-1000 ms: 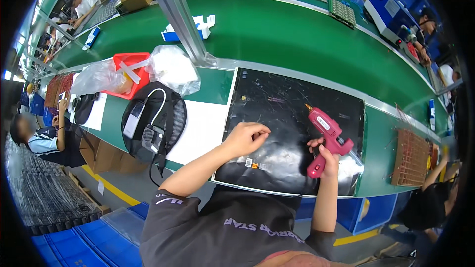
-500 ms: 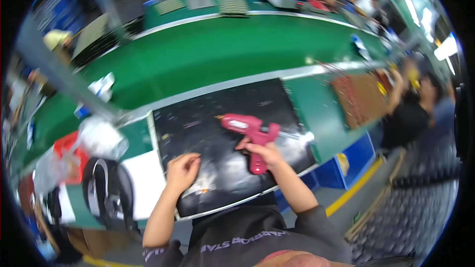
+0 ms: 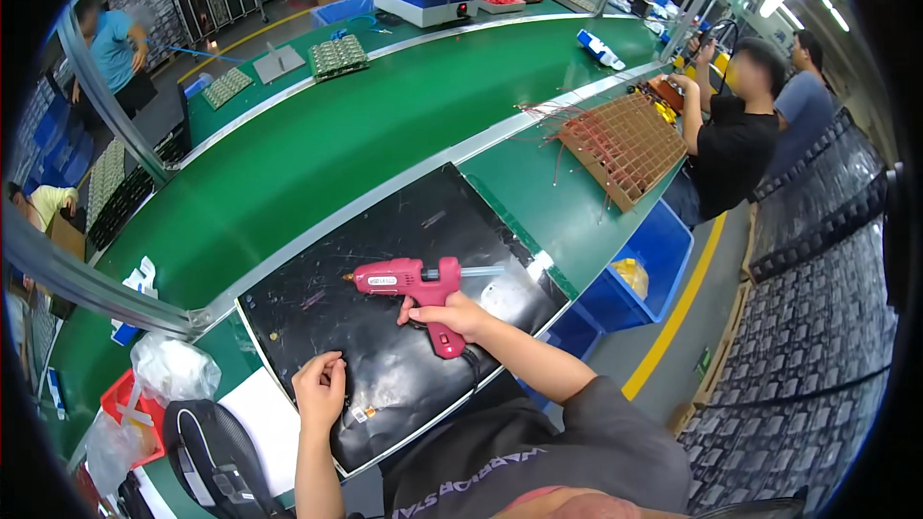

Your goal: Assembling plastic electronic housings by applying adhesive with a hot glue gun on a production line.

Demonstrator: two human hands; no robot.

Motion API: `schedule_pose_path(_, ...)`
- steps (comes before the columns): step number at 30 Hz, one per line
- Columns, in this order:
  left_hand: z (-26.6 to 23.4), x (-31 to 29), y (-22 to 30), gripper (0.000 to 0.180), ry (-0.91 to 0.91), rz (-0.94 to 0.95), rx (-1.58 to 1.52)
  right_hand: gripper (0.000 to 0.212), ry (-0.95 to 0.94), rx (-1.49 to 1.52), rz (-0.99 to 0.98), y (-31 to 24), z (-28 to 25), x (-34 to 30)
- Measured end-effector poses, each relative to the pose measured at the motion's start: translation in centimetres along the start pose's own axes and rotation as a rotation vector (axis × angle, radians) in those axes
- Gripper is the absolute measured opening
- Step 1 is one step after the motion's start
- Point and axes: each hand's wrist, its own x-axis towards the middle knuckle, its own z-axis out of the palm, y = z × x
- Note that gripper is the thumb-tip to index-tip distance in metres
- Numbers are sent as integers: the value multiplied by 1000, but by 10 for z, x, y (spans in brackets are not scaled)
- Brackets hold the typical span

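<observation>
In my right hand (image 3: 450,317) is a pink glue gun (image 3: 389,277), its nozzle pointing left. The fingers wrap around the handle and trigger. A clear glue stick (image 3: 483,271) juts from the back of the gun, and a dark cord hangs below the grip. My left hand (image 3: 319,386) rests at the left side of a black work mat (image 3: 404,211), its fingers curled in loosely; nothing shows in them. Close to it on the mat lies a small white and orange label (image 3: 363,414).
A green conveyor belt (image 3: 288,173) runs behind the mat. On the left are a black case (image 3: 216,461), a plastic bag (image 3: 175,367) and a red bin (image 3: 120,399). To the right are a brown gridded tray (image 3: 625,149) with red wires, a blue bin (image 3: 663,269) and a seated co-worker (image 3: 735,130).
My view has swung toward the right and sharpened. The glue gun stays in my right hand, above the mat, and now appears further left. My left hand stays curled by the mat's left side.
</observation>
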Motion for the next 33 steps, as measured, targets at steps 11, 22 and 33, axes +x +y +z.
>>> schedule_pose_path(11, 1, 1, 2, 11, 27, 21, 6, 17, 5, -10, 6, -2, 1, 0)
schedule_pose_path(22, 1, 0, 5, 11, 16, 22, 6, 17, -10, -1, -26, -3, 1, 1)
schedule_pose_path(33, 1, -3, -3, 11, -1, 15, 22, 17, 1, -12, -55, 7, 0, 2)
